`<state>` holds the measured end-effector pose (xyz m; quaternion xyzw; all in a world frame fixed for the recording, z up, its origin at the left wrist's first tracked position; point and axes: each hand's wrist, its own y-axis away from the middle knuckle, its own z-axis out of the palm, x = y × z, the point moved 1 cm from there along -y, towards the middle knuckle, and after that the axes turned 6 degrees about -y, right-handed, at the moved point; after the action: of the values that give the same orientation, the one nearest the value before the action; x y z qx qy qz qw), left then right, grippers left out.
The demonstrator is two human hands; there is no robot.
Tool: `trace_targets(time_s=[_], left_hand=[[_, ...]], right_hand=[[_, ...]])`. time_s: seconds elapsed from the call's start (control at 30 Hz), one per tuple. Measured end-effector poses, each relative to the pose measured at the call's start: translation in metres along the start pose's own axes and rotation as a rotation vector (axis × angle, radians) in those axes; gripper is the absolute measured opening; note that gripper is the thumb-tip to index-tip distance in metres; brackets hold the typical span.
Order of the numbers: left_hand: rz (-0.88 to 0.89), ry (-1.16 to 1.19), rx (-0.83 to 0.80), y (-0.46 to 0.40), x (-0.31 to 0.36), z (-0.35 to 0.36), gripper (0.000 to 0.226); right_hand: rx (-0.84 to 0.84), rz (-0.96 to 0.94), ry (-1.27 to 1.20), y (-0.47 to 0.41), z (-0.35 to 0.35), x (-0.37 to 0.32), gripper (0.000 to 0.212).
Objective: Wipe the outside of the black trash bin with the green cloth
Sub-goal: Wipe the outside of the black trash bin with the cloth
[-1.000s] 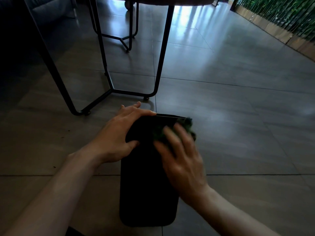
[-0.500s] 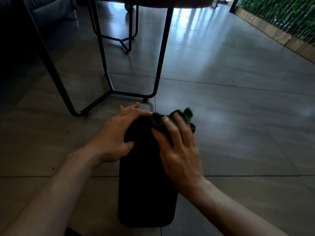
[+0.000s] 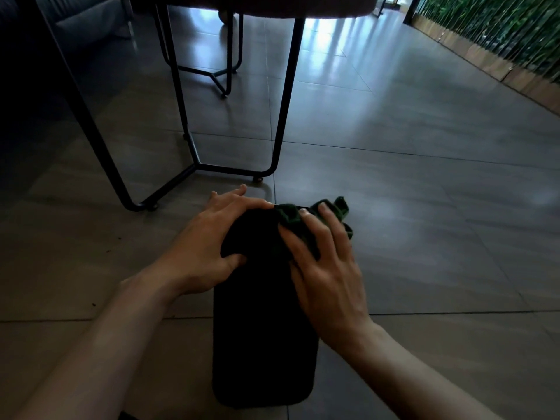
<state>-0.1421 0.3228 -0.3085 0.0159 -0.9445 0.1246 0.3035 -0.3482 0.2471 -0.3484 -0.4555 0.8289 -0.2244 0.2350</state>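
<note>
the left hand [image 3: 201,253] lay spread over the far left end of the black trash bin [image 3: 260,338], thumb and fingers curled round its edge. the right hand [image 3: 325,268], fingers straight, pressed the crumpled green cloth [image 3: 291,216] onto the bin, which lay on the tiled floor [image 3: 424,237].

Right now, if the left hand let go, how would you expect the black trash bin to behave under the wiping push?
The black trash bin lies flat on the smooth, glossy tile floor, so it would probably slide rather than tip. The left hand grips its far end, seemingly to steady it. Its walls look stiff: no dent shows under the right hand pressing the green cloth.
</note>
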Motion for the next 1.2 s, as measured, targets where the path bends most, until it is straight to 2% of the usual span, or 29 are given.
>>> trace_targets(time_s=[0.07,0.23,0.3,0.37,0.47,0.53,0.6,0.7,0.8,0.87,1.0,1.07,1.13,1.2], left_hand=[[0.006,0.005,-0.001,-0.001,-0.001,0.0,0.085],[-0.012,0.004,-0.003,0.0,-0.002,0.002,0.091],[0.0,0.008,-0.004,0.0,-0.002,0.003,0.091],[-0.005,-0.009,0.002,-0.001,-0.003,0.002,0.091],[0.015,-0.01,0.008,-0.002,-0.004,0.003,0.087],[0.019,0.003,0.013,-0.002,-0.004,0.003,0.085],[0.014,0.003,0.016,-0.002,-0.006,0.002,0.086],[-0.016,-0.01,-0.002,-0.001,-0.005,0.002,0.091],[-0.029,0.01,-0.011,0.0,-0.004,0.003,0.092],[-0.031,0.007,-0.016,-0.001,-0.005,0.003,0.092],[0.002,0.012,0.001,-0.001,-0.006,0.003,0.089],[0.014,0.017,0.011,-0.002,-0.005,0.003,0.086],[0.021,0.013,0.02,-0.002,-0.006,0.002,0.086],[0.017,0.009,0.017,-0.002,-0.007,0.002,0.088]], right_hand=[[-0.011,-0.061,0.016,0.01,0.005,-0.002,0.038],[-0.255,-0.513,0.083,0.096,0.014,-0.009,0.02],[-0.276,-0.567,0.075,0.096,0.009,-0.002,0.021],[-0.227,-0.451,0.048,0.07,0.004,0.003,0.024],[-0.085,-0.138,0.025,0.017,-0.002,0.003,0.04],[-0.041,-0.055,0.029,0.001,0.002,-0.001,0.044],[-0.068,-0.131,0.048,0.017,0.01,-0.008,0.042],[-0.189,-0.42,0.072,0.078,0.022,-0.016,0.027],[-0.321,-0.608,0.149,0.112,0.02,-0.017,0.025],[-0.273,-0.56,0.111,0.097,0.015,-0.011,0.024],[-0.048,-0.157,0.026,0.025,0.005,-0.002,0.035],[0.023,-0.021,0.024,0.001,0.005,-0.002,0.039],[0.033,-0.03,0.037,0.008,0.011,-0.007,0.037],[-0.033,-0.191,0.044,0.041,0.021,-0.013,0.03]])
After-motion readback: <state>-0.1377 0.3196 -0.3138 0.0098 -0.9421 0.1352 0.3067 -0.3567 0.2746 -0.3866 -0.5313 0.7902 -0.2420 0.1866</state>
